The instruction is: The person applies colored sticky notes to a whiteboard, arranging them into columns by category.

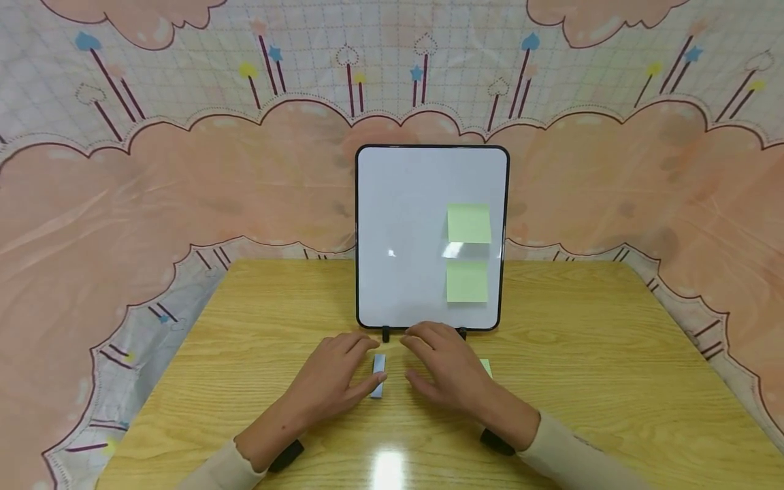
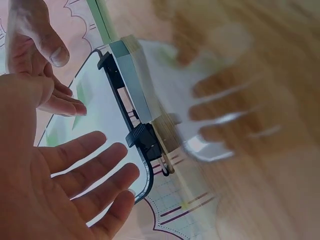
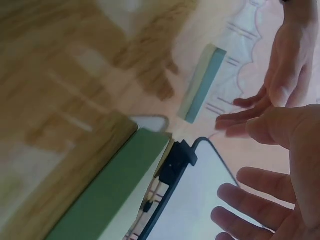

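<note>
Both hands are held over the table, palms down, with loosely bent fingers. My left hand is just left of a small narrow blue block, its thumb overlapping the block in the head view. Nothing is in its grasp. My right hand is to the right of the block, also holding nothing, and partly hides a green sticky-note pad. The pad's green side shows in the right wrist view. Behind the hands stands a whiteboard bearing an upper green sticky note and a lower green sticky note.
Small black feet support the board upright on the wooden table. A patterned cloth hangs behind the table and at its sides. Black bands are on both wrists.
</note>
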A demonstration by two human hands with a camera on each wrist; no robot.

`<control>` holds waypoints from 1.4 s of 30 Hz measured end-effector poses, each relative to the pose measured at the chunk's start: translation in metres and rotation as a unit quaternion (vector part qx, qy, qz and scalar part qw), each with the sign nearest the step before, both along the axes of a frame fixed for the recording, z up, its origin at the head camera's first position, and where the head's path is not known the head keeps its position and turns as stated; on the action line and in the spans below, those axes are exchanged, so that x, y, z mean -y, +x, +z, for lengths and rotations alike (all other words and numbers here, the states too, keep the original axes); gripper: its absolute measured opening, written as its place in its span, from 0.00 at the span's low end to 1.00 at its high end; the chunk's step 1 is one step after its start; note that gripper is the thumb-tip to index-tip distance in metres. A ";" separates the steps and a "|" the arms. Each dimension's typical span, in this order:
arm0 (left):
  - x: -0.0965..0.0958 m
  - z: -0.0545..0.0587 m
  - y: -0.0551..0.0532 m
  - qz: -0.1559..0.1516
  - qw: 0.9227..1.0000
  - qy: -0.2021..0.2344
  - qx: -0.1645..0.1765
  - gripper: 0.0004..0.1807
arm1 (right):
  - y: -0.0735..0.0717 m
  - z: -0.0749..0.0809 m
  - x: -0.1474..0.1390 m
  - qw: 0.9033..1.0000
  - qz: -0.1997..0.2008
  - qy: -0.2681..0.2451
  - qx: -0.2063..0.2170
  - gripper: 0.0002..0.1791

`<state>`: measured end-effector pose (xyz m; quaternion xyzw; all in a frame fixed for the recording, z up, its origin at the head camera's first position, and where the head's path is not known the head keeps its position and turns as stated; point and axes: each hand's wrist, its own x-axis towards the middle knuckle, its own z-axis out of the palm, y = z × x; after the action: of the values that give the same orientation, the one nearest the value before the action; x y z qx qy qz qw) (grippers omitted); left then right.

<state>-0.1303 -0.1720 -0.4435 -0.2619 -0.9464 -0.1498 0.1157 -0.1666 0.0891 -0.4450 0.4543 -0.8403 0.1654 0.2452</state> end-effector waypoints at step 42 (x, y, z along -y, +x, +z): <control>0.018 -0.014 -0.004 -0.038 0.996 -0.034 0.076 0.38 | 0.006 0.000 0.041 0.985 0.000 0.120 0.121 0.29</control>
<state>-0.1343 -0.1898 -0.4574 -0.2896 -0.9462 -0.1416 0.0283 -0.1606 0.0485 -0.4451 0.4568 -0.8777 0.1167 0.0855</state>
